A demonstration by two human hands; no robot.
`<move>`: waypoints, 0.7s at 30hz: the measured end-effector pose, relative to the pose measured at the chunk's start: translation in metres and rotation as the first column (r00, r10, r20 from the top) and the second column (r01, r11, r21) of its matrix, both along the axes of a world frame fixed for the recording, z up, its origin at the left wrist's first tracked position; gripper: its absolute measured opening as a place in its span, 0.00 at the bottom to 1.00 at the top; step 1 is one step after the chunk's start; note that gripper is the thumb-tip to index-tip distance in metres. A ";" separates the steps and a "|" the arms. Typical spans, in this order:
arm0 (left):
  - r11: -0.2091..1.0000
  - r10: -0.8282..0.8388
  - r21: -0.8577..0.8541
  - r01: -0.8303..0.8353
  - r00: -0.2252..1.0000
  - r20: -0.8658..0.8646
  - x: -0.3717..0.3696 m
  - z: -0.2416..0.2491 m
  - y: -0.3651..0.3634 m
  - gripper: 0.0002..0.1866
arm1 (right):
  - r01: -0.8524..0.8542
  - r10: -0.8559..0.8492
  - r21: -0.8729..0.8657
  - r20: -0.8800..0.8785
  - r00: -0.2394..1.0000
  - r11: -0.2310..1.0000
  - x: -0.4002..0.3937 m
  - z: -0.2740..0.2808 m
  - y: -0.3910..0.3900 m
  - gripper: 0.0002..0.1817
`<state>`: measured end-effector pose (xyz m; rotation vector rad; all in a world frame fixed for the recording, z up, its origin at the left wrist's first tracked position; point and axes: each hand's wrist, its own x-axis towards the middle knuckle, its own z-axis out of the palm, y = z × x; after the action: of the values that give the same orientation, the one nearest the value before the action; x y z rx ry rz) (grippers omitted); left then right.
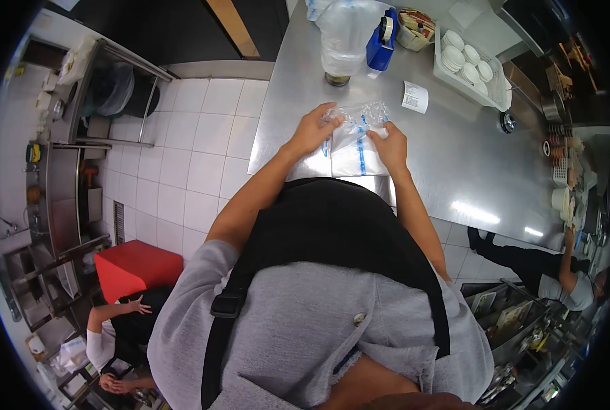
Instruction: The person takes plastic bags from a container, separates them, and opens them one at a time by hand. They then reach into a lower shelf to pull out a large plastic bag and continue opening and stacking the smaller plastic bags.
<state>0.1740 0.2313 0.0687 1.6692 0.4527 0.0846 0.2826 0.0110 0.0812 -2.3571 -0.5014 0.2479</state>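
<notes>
A clear plastic bag (351, 145) with blue printing lies at the near edge of the steel table, between my hands. Something white shows through its lower part; I cannot make out what it is. My left hand (314, 130) pinches the bag's upper left edge with thumb and fingers. On the other side, my right hand (391, 146) grips the right edge, its thumb on top of the plastic. Just beyond the bag stand a jar-like item (337, 79) and a large whitish plastic bag (346, 41).
On the steel table (469, 160) are a blue tape dispenser (380, 48), a printed paper slip (415, 97), a tub of packets (415, 29) and a white basket (486, 96) with several round white items. Other people stand at lower left and far right. A red box (137, 266) sits left.
</notes>
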 end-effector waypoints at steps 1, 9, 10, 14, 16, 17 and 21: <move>0.987 -0.022 0.160 0.007 0.996 0.089 -0.004 0.005 -0.004 0.34 | 0.015 -0.015 -0.009 0.018 1.000 1.000 0.001 -0.002 0.001 0.24; 0.945 -0.030 0.329 0.002 0.996 0.082 -0.007 -0.002 -0.006 0.31 | -0.007 0.008 -0.037 0.033 0.999 0.999 0.011 -0.015 -0.001 0.23; 0.978 -0.013 0.207 0.004 0.999 0.039 -0.003 -0.007 -0.003 0.30 | -0.019 0.020 -0.020 0.027 0.999 1.000 0.011 -0.014 -0.002 0.24; 0.997 0.032 -0.068 -0.034 0.999 -0.029 0.004 -0.022 0.003 0.26 | -0.058 0.063 0.050 -0.100 0.993 0.997 0.008 0.004 -0.005 0.30; 0.995 0.046 -0.088 -0.047 0.999 -0.017 0.004 -0.022 0.002 0.25 | -0.024 0.023 0.053 0.026 0.999 0.998 0.000 0.010 -0.002 0.32; 0.994 0.047 -0.096 -0.048 0.999 -0.013 0.004 -0.022 0.002 0.25 | -0.047 0.041 0.052 0.106 0.994 0.998 -0.004 0.014 -0.001 0.33; 0.993 0.056 -0.107 -0.056 0.998 -0.007 0.003 -0.024 0.002 0.23 | -0.133 0.127 0.012 0.224 0.966 0.991 -0.010 0.015 0.004 0.35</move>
<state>0.1774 0.2332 0.0448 1.5516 0.4993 0.0965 0.2728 0.0153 0.0963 -2.3405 -0.7642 0.0344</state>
